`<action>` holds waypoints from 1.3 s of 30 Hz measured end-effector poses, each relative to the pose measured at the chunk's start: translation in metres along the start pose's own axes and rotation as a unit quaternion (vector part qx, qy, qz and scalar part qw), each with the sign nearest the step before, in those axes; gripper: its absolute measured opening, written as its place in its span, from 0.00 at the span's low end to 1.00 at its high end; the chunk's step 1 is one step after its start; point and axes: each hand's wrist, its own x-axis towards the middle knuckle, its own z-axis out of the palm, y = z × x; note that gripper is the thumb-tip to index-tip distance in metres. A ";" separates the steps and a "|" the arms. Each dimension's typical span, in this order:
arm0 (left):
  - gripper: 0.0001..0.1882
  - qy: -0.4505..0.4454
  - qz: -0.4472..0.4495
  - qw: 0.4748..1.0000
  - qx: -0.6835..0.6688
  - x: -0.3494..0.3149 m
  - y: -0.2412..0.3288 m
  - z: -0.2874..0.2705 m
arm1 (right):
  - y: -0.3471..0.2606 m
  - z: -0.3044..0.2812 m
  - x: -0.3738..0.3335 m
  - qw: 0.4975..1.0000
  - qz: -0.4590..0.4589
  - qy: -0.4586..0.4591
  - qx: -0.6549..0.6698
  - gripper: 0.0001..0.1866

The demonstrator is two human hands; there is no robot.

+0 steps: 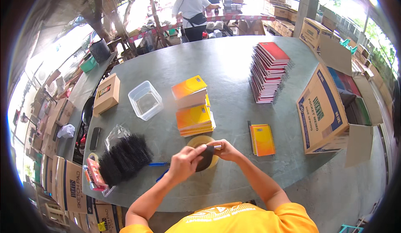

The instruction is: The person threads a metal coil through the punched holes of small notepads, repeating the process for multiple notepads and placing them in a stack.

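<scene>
My left hand (186, 162) is closed on a dark, rounded piece (205, 159) whose kind I cannot make out. At its upper right edge my right hand (226, 149) pinches a small white end; I cannot tell whether it belongs to the dark piece. Beneath both hands lies a tan tape roll (214, 161), partly covered. Just beyond stand stacked yellow-orange notebooks (193, 118). To the right lies one spiral notebook (262, 140) with black wire along its edges. A blue-handled tool (158, 164), partly hidden, rests by my left wrist.
A heap of black binding coils (125, 160) lies left, near a clear plastic tub (145, 101), a brown box (107, 94) and a dark phone (95, 139). Red notebooks (269, 72) are stacked at the far right, beside an open carton (321, 112). A person (193, 9) stands beyond the table.
</scene>
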 end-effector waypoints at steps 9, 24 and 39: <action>0.20 -0.051 -0.046 0.997 -0.041 -0.007 -0.005 0.004 | -0.009 0.001 0.008 0.997 -0.055 -0.001 0.058 0.16; 0.18 -0.006 -0.001 0.997 0.083 0.004 -0.044 0.012 | -0.042 0.032 -0.003 0.858 -0.162 0.193 -0.447 0.09; 0.11 -0.034 0.014 0.985 0.166 0.009 -0.044 0.010 | -0.041 0.036 0.003 0.848 -0.179 0.195 -0.459 0.06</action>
